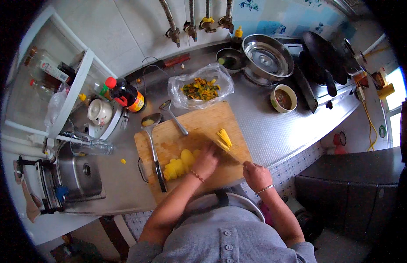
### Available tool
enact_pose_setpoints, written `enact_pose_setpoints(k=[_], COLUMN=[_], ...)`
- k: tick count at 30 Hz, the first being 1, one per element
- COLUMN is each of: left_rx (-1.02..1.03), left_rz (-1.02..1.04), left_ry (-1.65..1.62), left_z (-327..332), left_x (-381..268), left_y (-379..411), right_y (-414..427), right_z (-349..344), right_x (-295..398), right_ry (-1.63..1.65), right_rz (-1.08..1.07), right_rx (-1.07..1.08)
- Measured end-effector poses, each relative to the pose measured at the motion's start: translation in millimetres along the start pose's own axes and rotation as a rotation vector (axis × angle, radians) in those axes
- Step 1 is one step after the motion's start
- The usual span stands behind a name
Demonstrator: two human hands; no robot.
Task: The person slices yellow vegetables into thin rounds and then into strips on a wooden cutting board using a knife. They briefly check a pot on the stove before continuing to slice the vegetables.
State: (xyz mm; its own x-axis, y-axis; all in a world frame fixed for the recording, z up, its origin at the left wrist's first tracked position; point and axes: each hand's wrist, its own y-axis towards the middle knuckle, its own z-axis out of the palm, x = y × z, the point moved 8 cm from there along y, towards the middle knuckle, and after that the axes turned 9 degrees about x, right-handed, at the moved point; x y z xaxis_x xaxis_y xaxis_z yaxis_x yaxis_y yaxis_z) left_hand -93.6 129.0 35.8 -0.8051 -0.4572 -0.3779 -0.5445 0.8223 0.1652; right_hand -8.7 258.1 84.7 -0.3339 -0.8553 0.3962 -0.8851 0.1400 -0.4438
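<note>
A wooden cutting board (203,121) lies on the metal counter before me. My right hand (257,176) grips the handle of a kitchen knife (225,152), whose blade slants over the board. Just left of the blade, my left hand (206,161) rests with bent fingers on the board; its fingertips and whatever lies under them are hidden. Overlapping yellow slices, apparently potato (177,166), spread to the left of that hand. Beyond the blade lies a small bundle of yellow strips (224,138). A ladle (153,141) and a peeler (174,118) rest across the board's left part.
Behind the board sits a plastic bag with peelings (200,88). A bowl of sauce (283,99), a steel basin (268,57) and a stove with a dark wok (321,59) are to the right. A sauce bottle (125,94), a glass jar (91,144) and a sink (80,171) are left.
</note>
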Motion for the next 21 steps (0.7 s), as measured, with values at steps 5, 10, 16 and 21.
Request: enact_pose_setpoints(k=[5, 10, 16, 21], left_rx=[0.077, 0.010, -0.076, 0.058], left_rz=[-0.076, -0.077, -0.109, -0.207], left_ry=[-0.031, -0.009, 0.006, -0.291], left_z=[15, 13, 9, 30], left_x=[5, 2, -6, 3], left_y=[0, -2, -12, -13], right_y=[5, 4, 3, 5], right_z=[1, -6, -13, -12], right_x=[-2, 0, -3, -5], right_ry=[-0.051, -0.064, -0.102, -0.135], right_rz=[-0.004, -0.071, -0.060, -0.070], right_rx=[0.019, 0.021, 0.060, 0.083])
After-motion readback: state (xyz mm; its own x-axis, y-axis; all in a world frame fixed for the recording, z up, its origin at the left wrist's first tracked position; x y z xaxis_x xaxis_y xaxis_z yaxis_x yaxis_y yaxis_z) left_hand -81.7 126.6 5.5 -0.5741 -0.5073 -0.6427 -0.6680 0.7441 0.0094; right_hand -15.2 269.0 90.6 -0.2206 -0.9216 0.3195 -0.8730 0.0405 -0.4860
